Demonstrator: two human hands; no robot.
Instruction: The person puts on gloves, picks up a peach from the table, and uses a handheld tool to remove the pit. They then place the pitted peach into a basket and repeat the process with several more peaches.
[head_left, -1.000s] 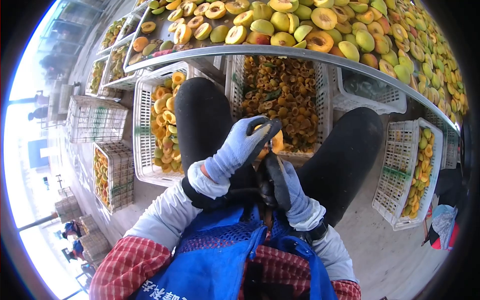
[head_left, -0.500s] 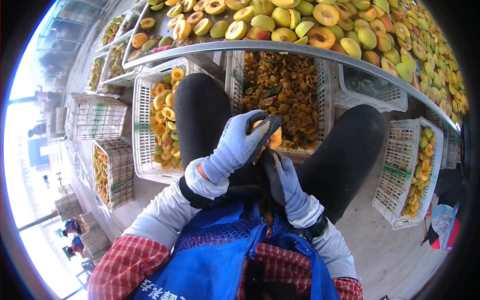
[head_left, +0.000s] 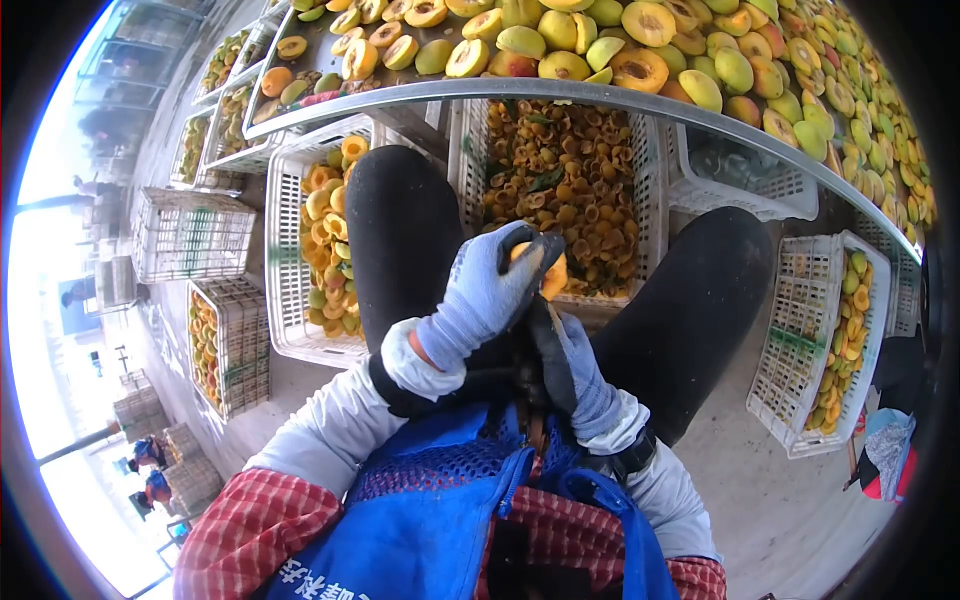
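Both hands are sitting a little higher than a moment ago, and the fruit is tucked deeper under the left glove. Far left, a white crate is standing on the floor, with a crate of cut fruit just beside the person's knee. The left hand, in a blue-gray glove, is curling its fingers tightly around an orange fruit half, above the lap between the knees. The right hand is coming up from below, its fingers pressed together and touching the fruit's underside. Behind, a crate of pits is sitting under the metal table. Far right, another crate is holding yellow fruit.
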